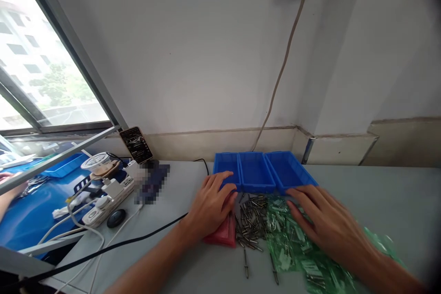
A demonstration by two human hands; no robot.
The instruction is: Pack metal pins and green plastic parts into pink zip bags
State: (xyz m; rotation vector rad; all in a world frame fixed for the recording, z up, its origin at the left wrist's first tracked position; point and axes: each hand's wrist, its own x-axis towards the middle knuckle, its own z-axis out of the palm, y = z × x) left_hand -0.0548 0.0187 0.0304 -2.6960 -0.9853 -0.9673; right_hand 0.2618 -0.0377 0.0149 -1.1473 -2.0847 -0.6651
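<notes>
My left hand (212,202) lies over a red plastic thing (222,235), partly hidden under it, with fingertips reaching the front of the left blue bin (227,164). Its fingers are apart. My right hand (324,218) is stretched out above green plastic bags (284,239) holding small clear and metal pieces. Its fingertips come near the front edge of the right blue bin (289,170). Between the hands lies a pile of metal pop rivets (253,220), with two loose rivets closer to me. The middle blue bin (257,172) stands behind the pile.
On the left are a power strip (113,200) with plugs and cables, a black mouse (116,218) and a propped phone (136,144). A black cable (138,239) crosses the grey table. Another person's hand (12,188) shows at the far left, beyond a metal frame.
</notes>
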